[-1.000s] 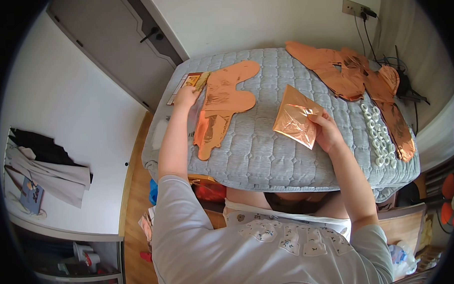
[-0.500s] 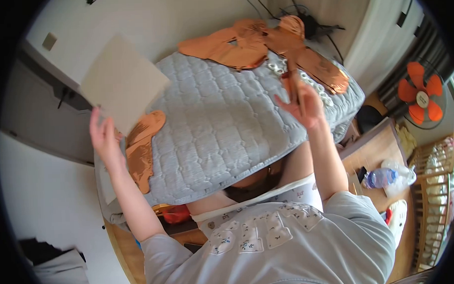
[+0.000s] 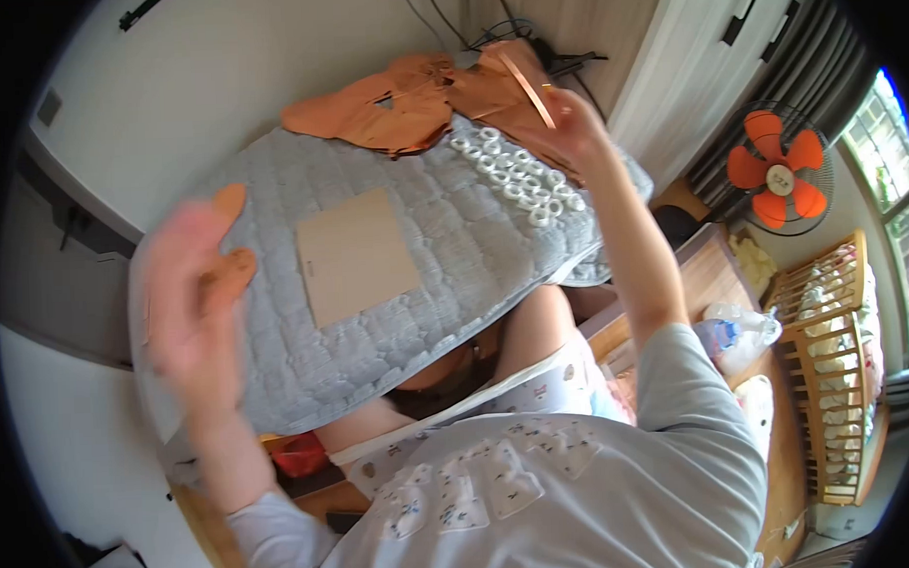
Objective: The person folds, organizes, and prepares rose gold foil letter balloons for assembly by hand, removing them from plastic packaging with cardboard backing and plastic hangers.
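The mattress [image 3: 453, 254] serves as the work surface, and its quilted top supports every loose part without a tray. The right hand [image 3: 561, 120], upper right of centre in the frame, is clamped on a thin copper-coloured piece [image 3: 526, 86], the thumb and fingers apparently pinching its lower end; the piece is seen nearly edge-on, and this grip probably leaves its broad faces uncovered. It is held raised above the mattress, in front of the large foil shapes [image 3: 368, 112] along the upper edge. These lie flat and overlapping, presumably to limit creasing. The left hand [image 3: 187, 293], at the left of the frame, is blurred; whether its fingers are apart or together cannot be told, nor whether it holds anything. It partly covers a lobed foil piece [image 3: 234, 272] on the mattress, and contact between them cannot be confirmed. A beige sheet [image 3: 358, 257] lies flat near the centre, between the two hands, a position likely within reach of either. White rings [image 3: 521, 182] are grouped in a cluster right of centre, just beside the foil, presumably so that small parts stay together. Cables [image 3: 511, 30] lie behind the foil, near the wall.
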A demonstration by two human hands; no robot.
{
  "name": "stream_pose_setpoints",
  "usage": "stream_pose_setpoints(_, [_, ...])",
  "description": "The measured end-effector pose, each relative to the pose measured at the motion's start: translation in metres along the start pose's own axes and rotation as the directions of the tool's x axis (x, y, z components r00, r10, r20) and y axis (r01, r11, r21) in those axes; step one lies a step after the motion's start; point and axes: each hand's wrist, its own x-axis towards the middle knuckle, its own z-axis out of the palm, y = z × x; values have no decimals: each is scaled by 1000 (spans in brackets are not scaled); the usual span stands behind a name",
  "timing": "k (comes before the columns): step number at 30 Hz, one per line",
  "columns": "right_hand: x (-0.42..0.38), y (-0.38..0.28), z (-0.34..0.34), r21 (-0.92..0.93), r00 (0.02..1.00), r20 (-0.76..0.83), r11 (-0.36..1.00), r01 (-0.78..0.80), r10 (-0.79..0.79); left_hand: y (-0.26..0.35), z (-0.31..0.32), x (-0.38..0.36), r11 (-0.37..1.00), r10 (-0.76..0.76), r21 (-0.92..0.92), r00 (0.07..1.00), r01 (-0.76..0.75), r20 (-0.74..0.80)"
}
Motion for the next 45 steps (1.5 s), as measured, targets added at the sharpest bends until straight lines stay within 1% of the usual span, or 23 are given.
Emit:
stream_pose_setpoints(1, [13,8,3,9,997,63,998,-54,53,18,-36,21,938,169,-284,978,-198,-124])
stream_pose_setpoints(3, [91,20,-40,-21,997,54,998,-61,62,11,-22,12,904,153,-373,972,-212,-180])
stream_pose_setpoints(4, [90,25,-34,-42,998,29,998,-50,51,11,-16,8,875,149,-427,965,-230,-215])
stream_pose_setpoints(6, [95,31,-13,32,981,-160,994,-102,106,13,-11,2,821,143,-498,945,-280,-295])
stream_pose_setpoints(7, [96,29,-12,19,982,-158,995,-100,102,15,-13,1,797,145,-517,930,-312,-337])
stream_pose_setpoints(9, [105,41,-5,-175,970,-242,982,-77,33,21,-23,-4,767,150,-520,893,-377,-425])
stream_pose_setpoints(11, [109,51,0,-173,982,-158,976,-132,105,27,-34,-4,738,185,-489,837,-465,-516])
stream_pose_setpoints(13, [120,50,-2,-267,964,-260,954,-134,62,31,-34,0,678,205,-492,783,-546,-587])
stream_pose_setpoints(21, [131,58,-7,-238,929,-365,959,-156,61,66,-39,-1,451,199,-476,605,-755,-771])
stream_pose_setpoints(23, [134,56,-12,-110,973,-222,990,-86,59,76,-38,-2,384,179,-466,559,-797,-809])
stream_pose_setpoints(26, [114,51,6,16,986,-117,993,-115,116,93,-43,5,290,155,-442,498,-849,-853])
stream_pose_setpoints(29, [74,52,43,-53,995,-20,994,-98,97,102,-47,-4,190,139,-383,410,-904,-901])
stream_pose_setpoints(31, [47,61,58,-76,994,-20,991,-113,112,106,-58,-8,137,137,-342,360,-930,-923])
stream_pose_setpoints(32, [41,65,58,-146,981,79,976,-165,177,117,-65,-13,112,139,-325,339,-939,-931])
stream_pose_setpoints(33, [32,74,61,-221,953,175,953,-207,247,99,-59,-33,161,224,-617,637,-771,-738])
stream_pose_setpoints(34, [11,86,76,-284,968,104,940,-192,229,73,-50,-66,239,275,-825,851,-511,-447])
stream_pose_setpoints(35, [13,99,69,-281,962,115,937,-207,247,66,-56,-110,627,60,-759,982,-175,-177])
stream_pose_setpoints(36, [20,109,54,-238,902,253,926,-291,349,70,-44,-115,567,71,-822,997,-46,-7])
stream_pose_setpoints(37, [23,119,46,-207,815,390,903,-376,429,71,-45,-111,532,189,-845,967,45,171])
stream_pose_setpoints(39, [-10,140,74,-261,841,341,902,-345,420,84,-49,-123,405,209,-913,969,36,131])
stream_pose_setpoints(41, [-25,167,88,-200,837,196,857,-476,511,89,-59,-137,396,135,-918,987,30,91])
stream_pose_setpoints(42, [-20,175,89,-251,790,267,832,-496,552,90,-61,-143,368,84,-930,995,10,44])
stream_pose_setpoints(45, [-23,200,98,-350,804,221,815,-463,552,91,-65,-155,284,-58,-957,994,-67,-87])
